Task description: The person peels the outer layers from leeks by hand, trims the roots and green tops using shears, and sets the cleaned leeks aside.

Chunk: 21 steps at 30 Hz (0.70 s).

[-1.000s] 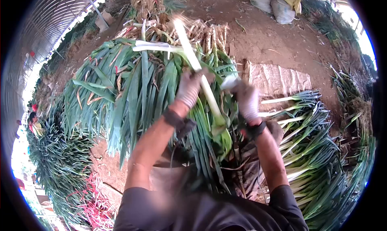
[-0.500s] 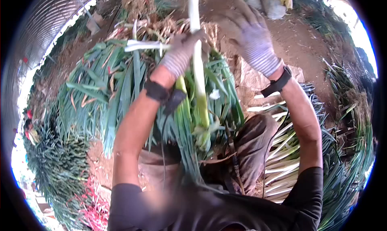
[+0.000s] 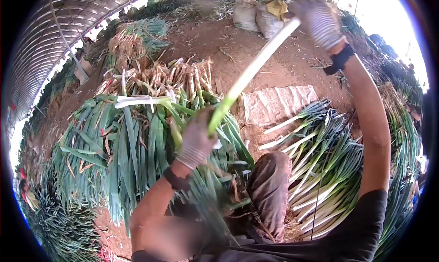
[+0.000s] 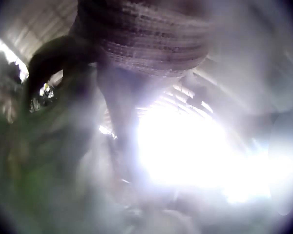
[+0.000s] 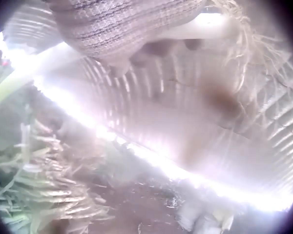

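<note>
A long leek (image 3: 256,70) slants across the middle of the head view, its white end up at the right and its green part lower left. My gloved left hand (image 3: 194,140) grips the green part, over a heap of leeks (image 3: 141,143). Up at the right, my gloved right hand (image 3: 320,24) holds the white end, blurred by motion. In the right wrist view, the fingers curl round the white stem (image 5: 200,27), with stringy roots (image 5: 244,44) past the hand. The left wrist view shows mostly the striped glove cuff (image 4: 141,39) against glare.
Another white-stemmed leek (image 3: 141,101) lies across the heap. To the right, cleaned leeks (image 3: 315,170) lie in a row beside my knee (image 3: 272,184). A flat sack (image 3: 279,104) lies on the soil, and filled sacks (image 3: 258,19) stand farther back. More leeks (image 3: 59,216) are piled lower left.
My right hand was away from the leek with fingers spread, and now holds its white end, higher and farther right. The leek has swung from upright to a rightward slant. The head view has shifted.
</note>
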Each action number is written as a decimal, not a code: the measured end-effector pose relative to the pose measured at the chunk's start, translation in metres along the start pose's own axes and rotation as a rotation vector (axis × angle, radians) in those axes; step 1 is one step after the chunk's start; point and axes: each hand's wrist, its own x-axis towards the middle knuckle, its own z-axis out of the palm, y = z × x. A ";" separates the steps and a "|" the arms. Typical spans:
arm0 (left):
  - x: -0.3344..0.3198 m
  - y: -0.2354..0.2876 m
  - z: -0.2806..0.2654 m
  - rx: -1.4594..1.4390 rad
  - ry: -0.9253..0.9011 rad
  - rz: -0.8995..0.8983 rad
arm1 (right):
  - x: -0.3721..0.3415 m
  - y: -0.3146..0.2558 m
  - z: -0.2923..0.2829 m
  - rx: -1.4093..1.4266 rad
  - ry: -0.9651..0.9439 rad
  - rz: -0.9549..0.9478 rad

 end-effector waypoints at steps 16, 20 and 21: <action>-0.067 -0.140 0.014 0.497 -0.200 -0.585 | -0.590 -0.287 -0.005 0.825 -1.106 1.651; -0.054 -0.144 0.033 0.622 -0.155 -0.573 | -0.689 -0.449 -0.093 0.722 -0.905 1.848; -0.049 -0.143 0.035 0.595 -0.162 -0.607 | -0.672 -0.446 -0.102 0.744 -1.016 1.820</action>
